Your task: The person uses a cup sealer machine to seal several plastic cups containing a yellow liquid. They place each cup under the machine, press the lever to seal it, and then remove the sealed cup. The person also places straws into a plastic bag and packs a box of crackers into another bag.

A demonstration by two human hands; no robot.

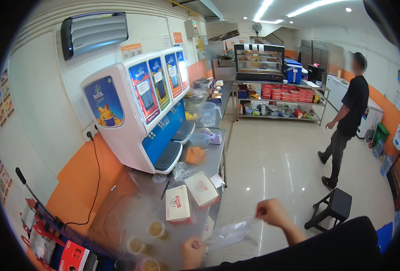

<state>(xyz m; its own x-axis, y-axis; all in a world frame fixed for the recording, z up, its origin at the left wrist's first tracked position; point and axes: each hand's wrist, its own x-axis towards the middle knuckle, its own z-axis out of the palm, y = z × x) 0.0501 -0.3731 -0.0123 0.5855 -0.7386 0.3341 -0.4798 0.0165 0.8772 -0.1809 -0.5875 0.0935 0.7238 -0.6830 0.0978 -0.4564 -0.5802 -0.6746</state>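
A clear plastic bag is stretched between my two hands, over the front edge of the steel counter. My left hand grips its near end, low in the view. My right hand pinches the other end, out over the floor. On the counter, a cup of brownish drink stands left of the bag. Beside it is a second cup, and a third cup is cut by the lower rim. Two cardboard food boxes, a nearer box and a farther box, sit beyond the cups, both closed.
A drink dispenser stands against the wall. Past the boxes lie an orange cloth, a tape dispenser and a measuring jug. A black stool stands on the floor at right. Beyond it a person walks. A cup-sealing machine appears at lower left.
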